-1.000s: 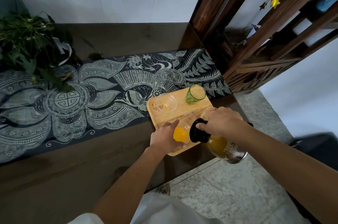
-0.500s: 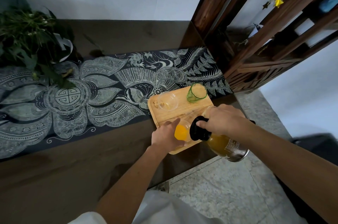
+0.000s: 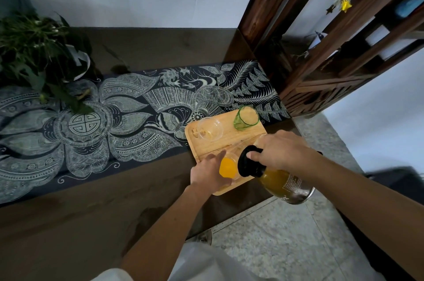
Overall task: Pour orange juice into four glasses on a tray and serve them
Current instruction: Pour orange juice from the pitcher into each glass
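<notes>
A wooden tray (image 3: 214, 146) lies at the table's right end. On its far side stand a clear glass (image 3: 210, 129) and a green-rimmed glass (image 3: 245, 118), both without visible juice. My left hand (image 3: 207, 171) holds the near glass (image 3: 228, 167), which has bright orange juice in it. My right hand (image 3: 281, 151) grips the juice jug (image 3: 282, 179) by its black top, tipped with the spout at that glass. A fourth glass (image 3: 259, 138) is mostly hidden behind my right hand.
A dark patterned runner (image 3: 114, 124) covers the brown table (image 3: 68, 223). A leafy plant (image 3: 34, 56) stands at the far left. A dark wooden shelf unit (image 3: 332, 58) rises right of the table. Stone floor (image 3: 286, 239) lies beyond the table's near-right edge.
The juice level in the near glass has risen slightly while the jug stays tipped. Both hands keep their places.
</notes>
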Demonstrator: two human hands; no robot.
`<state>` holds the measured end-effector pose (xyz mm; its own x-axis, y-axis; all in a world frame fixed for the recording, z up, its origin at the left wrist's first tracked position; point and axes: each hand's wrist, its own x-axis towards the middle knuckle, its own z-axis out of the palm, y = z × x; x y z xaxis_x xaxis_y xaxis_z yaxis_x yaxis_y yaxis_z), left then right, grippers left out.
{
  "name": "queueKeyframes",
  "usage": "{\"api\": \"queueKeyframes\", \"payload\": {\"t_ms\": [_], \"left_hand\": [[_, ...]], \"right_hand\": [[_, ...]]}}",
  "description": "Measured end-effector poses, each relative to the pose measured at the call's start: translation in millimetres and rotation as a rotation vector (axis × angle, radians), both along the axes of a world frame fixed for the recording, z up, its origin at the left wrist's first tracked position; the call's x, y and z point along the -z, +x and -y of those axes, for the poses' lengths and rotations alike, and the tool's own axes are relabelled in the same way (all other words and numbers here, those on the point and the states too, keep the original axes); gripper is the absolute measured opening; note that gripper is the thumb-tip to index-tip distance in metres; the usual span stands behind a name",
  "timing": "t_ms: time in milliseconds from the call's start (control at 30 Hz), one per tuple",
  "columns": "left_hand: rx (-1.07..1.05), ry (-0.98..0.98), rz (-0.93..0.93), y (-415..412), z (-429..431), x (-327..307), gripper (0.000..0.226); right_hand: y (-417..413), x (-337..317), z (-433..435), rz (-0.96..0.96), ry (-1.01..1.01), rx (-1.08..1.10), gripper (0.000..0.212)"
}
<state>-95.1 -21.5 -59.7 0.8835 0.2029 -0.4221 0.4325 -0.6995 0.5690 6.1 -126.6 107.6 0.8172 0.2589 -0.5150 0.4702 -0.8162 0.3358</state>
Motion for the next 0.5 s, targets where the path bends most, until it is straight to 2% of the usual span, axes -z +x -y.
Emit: {"api": "queueKeyframes", "payload": {"t_ms": [500], "left_hand": [[-0.018,-0.002,0.035,-0.2,1.0,6.0,0.102]], "right_hand": [[2.1,-10.0,4.2,0.035,-0.017,-0.031,0.064]]}}
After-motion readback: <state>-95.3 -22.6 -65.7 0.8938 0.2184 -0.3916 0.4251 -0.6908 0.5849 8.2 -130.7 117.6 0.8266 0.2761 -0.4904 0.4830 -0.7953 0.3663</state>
